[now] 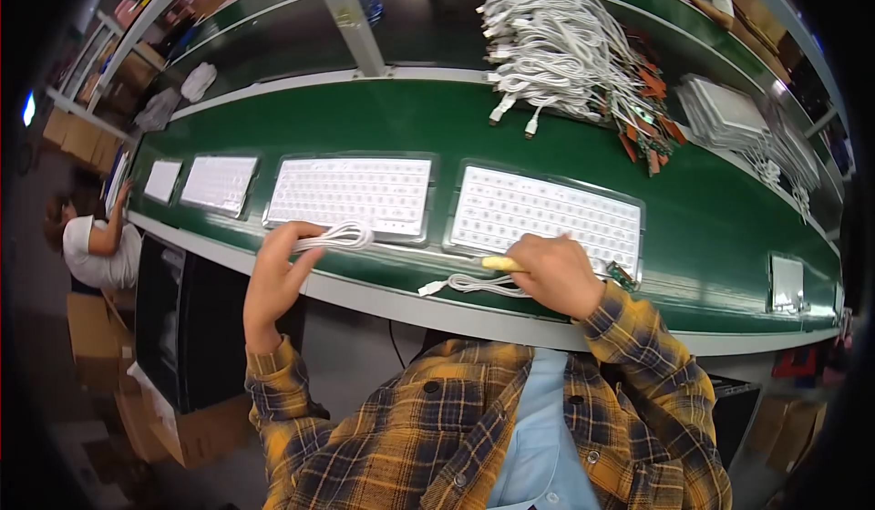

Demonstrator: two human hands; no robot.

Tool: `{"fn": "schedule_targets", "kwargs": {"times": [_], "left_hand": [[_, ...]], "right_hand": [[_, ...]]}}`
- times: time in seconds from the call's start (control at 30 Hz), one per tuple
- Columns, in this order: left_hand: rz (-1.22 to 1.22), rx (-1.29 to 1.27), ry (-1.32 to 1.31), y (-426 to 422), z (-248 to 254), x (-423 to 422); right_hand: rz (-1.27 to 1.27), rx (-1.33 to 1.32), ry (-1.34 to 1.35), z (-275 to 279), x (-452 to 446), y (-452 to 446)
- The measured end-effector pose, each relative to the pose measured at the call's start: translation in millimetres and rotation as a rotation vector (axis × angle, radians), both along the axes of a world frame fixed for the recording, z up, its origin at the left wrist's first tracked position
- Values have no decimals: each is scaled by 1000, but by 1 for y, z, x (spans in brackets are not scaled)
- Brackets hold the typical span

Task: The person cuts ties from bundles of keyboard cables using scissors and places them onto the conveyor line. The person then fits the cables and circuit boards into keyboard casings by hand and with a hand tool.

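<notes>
My left hand [281, 268] is closed on a coiled white cable [344, 236] at the near edge of a white keyboard panel [351, 191]. My right hand [558, 273] grips a slim yellow tool [501, 263], whose kind I cannot make out. It rests over the lower edge of a second keyboard panel [547, 214]. Partly beneath that hand lies another coiled white USB cable [469, 283], its plug pointing left. A small green circuit board [622, 276] shows just right of my right wrist, on that panel's lower corner.
More keyboard panels [219, 184] lie leftward along the green bench [365, 125]. A heap of white USB cables [565, 50] sits at the back, with circuit boards [649, 132] at its end. Stacked white panels [725, 113] stand right. A person [100, 241] works at far left.
</notes>
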State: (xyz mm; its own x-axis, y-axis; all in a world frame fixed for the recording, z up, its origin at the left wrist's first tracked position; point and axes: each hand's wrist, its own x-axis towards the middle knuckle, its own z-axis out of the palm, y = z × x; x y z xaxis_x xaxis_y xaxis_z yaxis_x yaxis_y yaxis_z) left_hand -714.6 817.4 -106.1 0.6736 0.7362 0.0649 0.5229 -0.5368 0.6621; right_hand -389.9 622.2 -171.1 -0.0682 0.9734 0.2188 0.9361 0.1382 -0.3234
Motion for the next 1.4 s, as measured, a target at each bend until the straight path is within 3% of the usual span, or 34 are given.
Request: {"fn": "schedule_targets", "kwargs": {"times": [0.03, 0.17, 0.2, 0.27, 0.33, 0.4, 0.43, 0.47, 0.63, 0.77, 0.93, 1.27, 1.4], "left_hand": [[18, -2, 7, 7, -5, -19], [327, 589, 484, 20, -39, -53], [331, 587, 487, 18, -46, -48], [153, 500, 160, 5, -58, -22], [-59, 90, 39, -11, -60, 2], [-97, -124, -105, -12, -76, 12], [65, -403, -243, -23, -82, 26], [66, -408, -246, -22, -88, 31], [279, -365, -274, 3, -104, 53], [177, 34, -78, 18, -113, 58], [122, 167, -37, 18, -113, 59], [110, 187, 7, 7, -99, 63], [116, 176, -14, 3, -98, 63]], "right_hand": [[18, -2, 7, -1, -11, 10], [203, -192, 208, -10, -62, 56], [207, -194, 209, -18, -74, 68], [157, -293, 428, -33, -88, 86], [118, -359, 486, -34, -89, 102], [28, -483, 607, -34, -87, 114], [-19, -546, 668, -32, -79, 109], [-20, -551, 665, -34, -77, 111], [-133, -353, 437, -41, -74, 115], [-110, -143, 348, -42, -66, 113], [21, -219, 204, -34, -64, 112], [98, -217, -215, -3, -75, 118], [119, -263, -158, 4, -66, 118]]}}
